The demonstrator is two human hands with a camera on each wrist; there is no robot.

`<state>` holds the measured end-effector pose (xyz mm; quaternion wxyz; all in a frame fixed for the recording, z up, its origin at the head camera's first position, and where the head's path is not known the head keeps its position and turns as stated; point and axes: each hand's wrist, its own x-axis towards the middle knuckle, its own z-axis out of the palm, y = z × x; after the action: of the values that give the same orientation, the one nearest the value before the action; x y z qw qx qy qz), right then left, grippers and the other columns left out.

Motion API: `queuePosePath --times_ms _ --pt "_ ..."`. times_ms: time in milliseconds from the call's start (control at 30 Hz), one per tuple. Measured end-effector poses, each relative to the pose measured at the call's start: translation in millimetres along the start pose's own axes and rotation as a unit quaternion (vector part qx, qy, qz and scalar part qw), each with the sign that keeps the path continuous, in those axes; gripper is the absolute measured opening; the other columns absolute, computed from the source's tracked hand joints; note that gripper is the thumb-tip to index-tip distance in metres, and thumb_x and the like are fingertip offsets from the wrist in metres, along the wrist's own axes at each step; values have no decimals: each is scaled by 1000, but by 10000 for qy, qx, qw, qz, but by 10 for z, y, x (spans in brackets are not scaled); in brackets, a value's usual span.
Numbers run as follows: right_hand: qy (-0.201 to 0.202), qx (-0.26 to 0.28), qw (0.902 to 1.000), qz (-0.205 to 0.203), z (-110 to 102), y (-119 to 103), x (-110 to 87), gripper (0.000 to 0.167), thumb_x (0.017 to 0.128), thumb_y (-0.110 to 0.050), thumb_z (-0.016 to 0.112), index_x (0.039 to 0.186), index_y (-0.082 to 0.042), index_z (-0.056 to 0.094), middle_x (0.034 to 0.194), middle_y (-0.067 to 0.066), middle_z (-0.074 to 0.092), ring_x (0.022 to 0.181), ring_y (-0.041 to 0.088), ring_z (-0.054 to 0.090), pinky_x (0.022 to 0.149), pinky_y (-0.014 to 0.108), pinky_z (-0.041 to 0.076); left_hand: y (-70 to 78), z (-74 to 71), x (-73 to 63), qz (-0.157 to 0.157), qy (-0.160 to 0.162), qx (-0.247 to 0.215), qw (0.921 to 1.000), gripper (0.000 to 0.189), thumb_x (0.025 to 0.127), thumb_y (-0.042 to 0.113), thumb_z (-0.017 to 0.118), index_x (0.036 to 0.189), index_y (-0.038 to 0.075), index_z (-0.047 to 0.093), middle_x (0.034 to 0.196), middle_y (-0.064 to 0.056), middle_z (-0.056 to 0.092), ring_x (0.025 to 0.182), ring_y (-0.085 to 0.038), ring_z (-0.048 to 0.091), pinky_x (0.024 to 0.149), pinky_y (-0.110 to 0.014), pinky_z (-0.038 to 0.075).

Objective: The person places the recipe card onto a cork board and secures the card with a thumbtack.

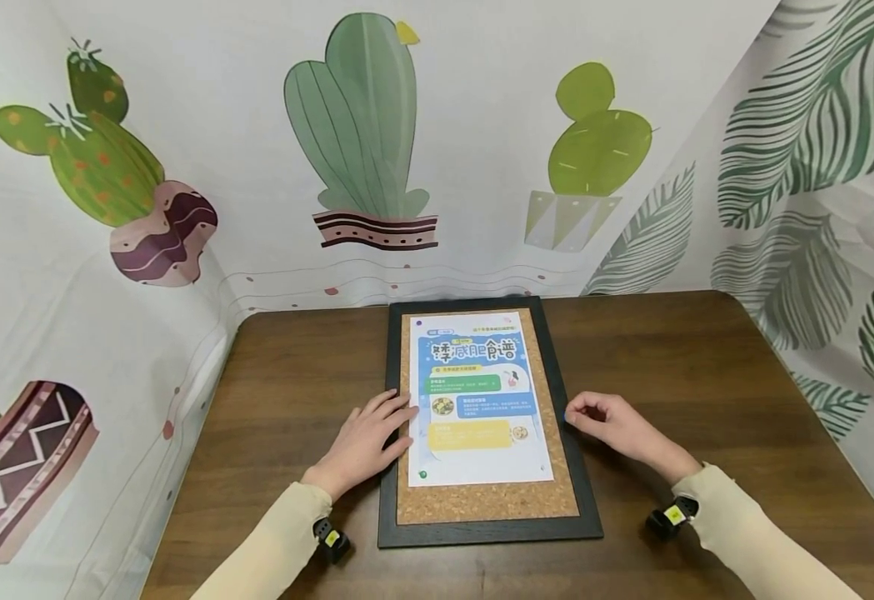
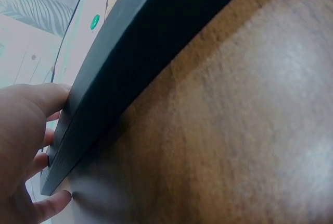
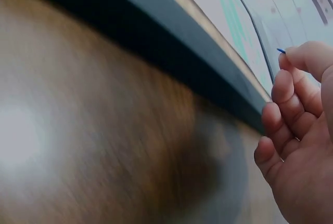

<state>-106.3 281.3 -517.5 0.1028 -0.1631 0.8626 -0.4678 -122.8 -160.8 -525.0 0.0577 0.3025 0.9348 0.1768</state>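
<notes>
A corkboard (image 1: pixel 481 504) in a black frame lies on the table, with a printed poster (image 1: pixel 481 468) on its cork. A purple thumbtack (image 1: pixel 418 322) sits at the poster's top left corner, a green thumbtack (image 1: pixel 422 474) at its bottom left. My left hand (image 1: pixel 365 442) rests across the frame's left side, fingertips at the poster's left edge. Just beside the frame's right side, my right hand (image 1: pixel 624 429) pinches a small blue thumbtack (image 3: pixel 281 50) between thumb and forefinger. Only a thin blue edge of it shows; the rest is hidden by the fingertips.
The brown wooden table (image 1: pixel 287 375) extends to both sides of the board. Behind it hangs a white cloth (image 1: pixel 481 167) printed with cacti and leaves, close to the board's far edge. Each wrist wears a black strap device.
</notes>
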Motion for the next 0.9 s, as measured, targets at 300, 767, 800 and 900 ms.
queuePosePath --times_ms 300,767,800,900 --pt "-80 -936 9875 -1268 287 -101 -55 19 93 -7 77 88 -24 71 76 -19 52 74 3 43 67 23 36 -6 1 1 60 30 83 9999 50 104 37 65 150 18 58 161 -8 46 152 -31 35 107 -66 40" --pt "-208 -2384 9533 -1840 516 -200 -125 26 90 -17 81 81 -35 65 71 -22 41 73 -1 31 75 27 25 7 3 -8 89 28 76 9999 50 104 37 64 150 17 59 161 -9 47 152 -32 36 107 -66 40" --pt "-212 -2424 9528 -1813 518 -205 -121 26 90 -18 81 81 -35 64 71 -22 42 73 -1 32 76 27 26 7 2 -7 93 35 79 9999 50 104 37 64 150 17 59 160 -9 47 151 -32 36 107 -66 40" --pt "-241 -2466 9537 -1706 520 -216 -112 25 89 -20 81 82 -35 63 72 -22 42 73 0 32 76 27 26 9 -1 -6 86 47 92 9999 50 104 37 64 150 17 59 161 -9 47 152 -32 36 107 -67 40"
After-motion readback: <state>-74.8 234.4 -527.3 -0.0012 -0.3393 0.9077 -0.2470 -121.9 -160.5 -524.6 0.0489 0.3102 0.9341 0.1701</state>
